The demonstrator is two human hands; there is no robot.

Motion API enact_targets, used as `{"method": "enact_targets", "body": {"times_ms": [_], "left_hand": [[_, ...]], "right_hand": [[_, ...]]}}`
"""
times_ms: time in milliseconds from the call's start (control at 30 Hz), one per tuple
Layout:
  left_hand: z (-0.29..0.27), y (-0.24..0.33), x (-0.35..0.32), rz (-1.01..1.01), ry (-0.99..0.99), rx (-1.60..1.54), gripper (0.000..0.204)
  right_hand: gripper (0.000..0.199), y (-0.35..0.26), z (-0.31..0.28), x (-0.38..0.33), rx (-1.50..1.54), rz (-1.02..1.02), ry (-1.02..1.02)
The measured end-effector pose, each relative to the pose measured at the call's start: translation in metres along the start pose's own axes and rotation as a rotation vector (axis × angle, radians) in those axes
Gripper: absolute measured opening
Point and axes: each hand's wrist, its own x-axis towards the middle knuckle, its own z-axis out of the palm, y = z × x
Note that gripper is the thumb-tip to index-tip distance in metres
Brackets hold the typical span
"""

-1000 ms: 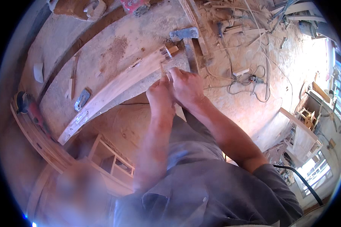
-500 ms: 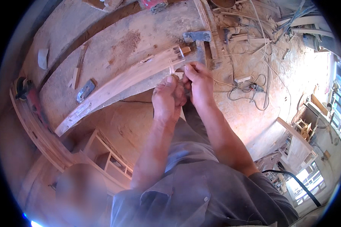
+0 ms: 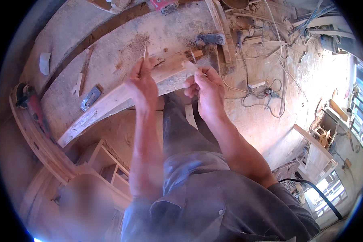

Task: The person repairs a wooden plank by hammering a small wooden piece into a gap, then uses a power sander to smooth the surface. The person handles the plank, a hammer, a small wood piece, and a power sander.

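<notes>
Over a dusty grey workbench, the left hand pinches a thin pale sliver, the right hand a pale flake, apparently wood; pieces parted, the long curved wooden beam on the bench looks unfinished, rough-ended.

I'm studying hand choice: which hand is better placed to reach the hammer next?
Probably the right hand: it sits nearer the hammer, though it pinches a pale thin piece. The left hand, also holding a sliver, is farther left.
</notes>
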Motion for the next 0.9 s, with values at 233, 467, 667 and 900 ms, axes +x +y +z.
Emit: {"method": "enact_targets", "body": {"times_ms": [233, 467, 667, 900], "left_hand": [[-0.008, -0.008, 0.014, 0.400, 0.212, 0.509, 0.036], [0.024, 0.015, -0.046, -0.123, -0.482, -0.453, 0.033], [0.017, 0.003, -0.056, -0.209, -0.575, -0.289, 0.028], [0.018, 0.006, -0.055, -0.234, -0.548, -0.161, 0.024]], "right_hand": [[0.011, 0.011, 0.002, 0.012, -0.188, -0.150, 0.064], [0.012, 0.004, 0.003, 0.001, -0.209, 0.023, 0.110], [0.013, 0.004, -0.030, 0.008, -0.632, 0.098, -0.106], [0.013, -0.007, -0.031, 0.005, -0.740, 0.208, -0.130]]}}
